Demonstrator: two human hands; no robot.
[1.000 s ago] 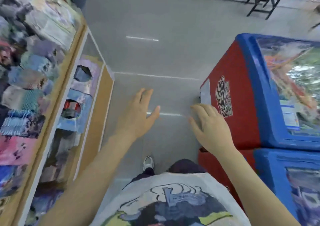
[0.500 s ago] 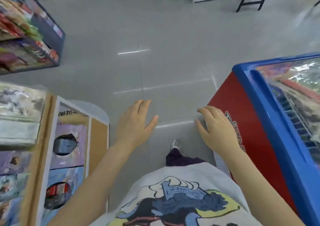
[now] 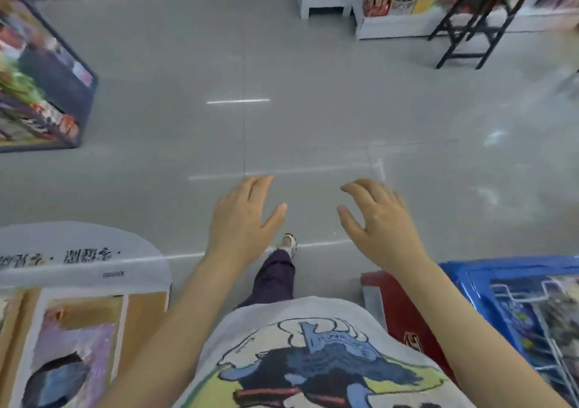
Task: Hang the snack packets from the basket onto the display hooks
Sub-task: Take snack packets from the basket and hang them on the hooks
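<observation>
My left hand (image 3: 242,216) and my right hand (image 3: 377,219) are held out in front of me over the grey shop floor, both empty. The left hand's fingers are straight, the right hand's fingers are loosely bent. No basket, snack packet or display hook shows clearly in this view. One shoe and a dark trouser leg show below, between my hands.
A cardboard display stand (image 3: 81,323) with a white header is at lower left. A red and blue chest freezer (image 3: 470,285) is at lower right. A dark shelf of goods (image 3: 47,94) stands at left, white shelves (image 3: 407,3) and a black folding frame (image 3: 470,22) at the far end.
The view has swung forward along the aisle: the display stand and the freezer have slid down and back in frame. My right hand no longer overlaps the freezer's corner; both hands stay empty.
</observation>
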